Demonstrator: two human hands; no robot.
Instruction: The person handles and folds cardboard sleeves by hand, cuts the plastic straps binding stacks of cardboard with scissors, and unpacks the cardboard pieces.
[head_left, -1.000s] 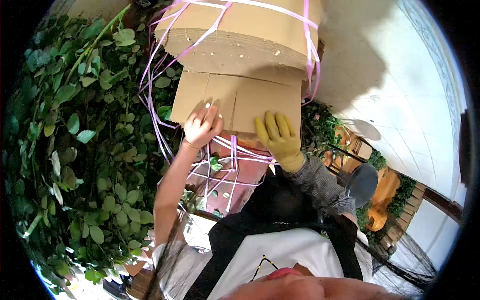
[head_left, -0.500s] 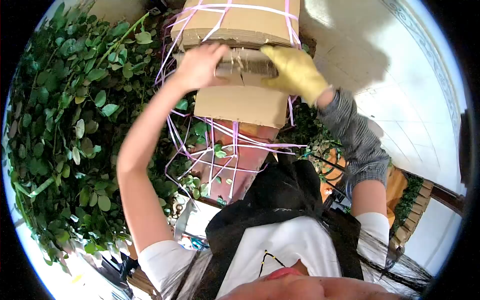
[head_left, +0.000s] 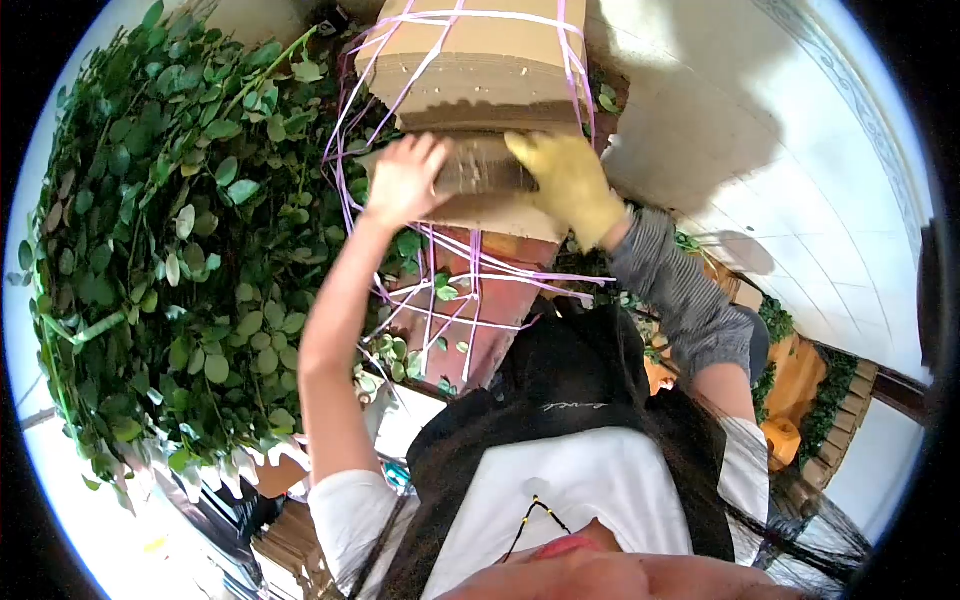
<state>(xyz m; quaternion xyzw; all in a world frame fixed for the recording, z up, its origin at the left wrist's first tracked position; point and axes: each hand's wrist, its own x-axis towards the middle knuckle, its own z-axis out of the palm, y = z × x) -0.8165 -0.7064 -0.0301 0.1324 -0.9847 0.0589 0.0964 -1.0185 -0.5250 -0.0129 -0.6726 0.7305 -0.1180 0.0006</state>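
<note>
A small bundle of brown cardboard sheets (head_left: 484,168) is between my two hands, its layered edges turned up and blurred. My bare left hand (head_left: 405,180) grips its left end, fingers curled over the edge. On the right end, my right hand (head_left: 575,187), in a yellow glove with a grey knitted sleeve above it, is closed around the sheets. Just beyond lies a taller stack of cardboard (head_left: 470,45), bound with pink and white straps (head_left: 572,60). More loose straps (head_left: 475,265) cross over a reddish surface (head_left: 500,330) nearer to me.
A thick mass of green leafy stems (head_left: 180,260) fills the left side. Pale floor tiles (head_left: 770,210) lie to the right. At lower right are an orange object (head_left: 782,440) and a row of brown cardboard pieces (head_left: 850,410).
Both hands have drawn the cardboard bundle toward me, away from the strapped stack, whose front edge now shows more. The lower flat cardboard face is now mostly covered by the bundle and hands.
</note>
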